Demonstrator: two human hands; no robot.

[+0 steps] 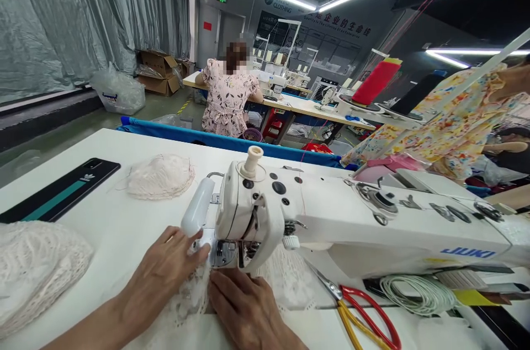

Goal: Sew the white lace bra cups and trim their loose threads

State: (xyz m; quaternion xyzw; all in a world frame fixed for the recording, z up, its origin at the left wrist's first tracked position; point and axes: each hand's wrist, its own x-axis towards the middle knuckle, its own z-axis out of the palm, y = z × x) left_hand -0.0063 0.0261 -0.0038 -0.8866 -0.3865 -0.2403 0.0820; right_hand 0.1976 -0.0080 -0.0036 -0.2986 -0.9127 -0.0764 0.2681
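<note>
A white sewing machine (351,228) stands across the table. My left hand (174,256) is just left of the needle area, thumb and fingertips drawn together over the edge of white lace fabric (186,303). Close in front of the presser foot, my right hand (244,306) presses down on the lace with its fingers together and bent; what is under the fingertips is hidden. More lace lies right of my right hand, under the machine arm.
Piles of lace pieces (160,176) and a phone (93,169) lie on the left. Scissors with red and yellow handles (368,317) and a coiled pale cord (418,295) are on the right. Thread cones (377,81) stand behind the machine. A person (229,96) sits ahead.
</note>
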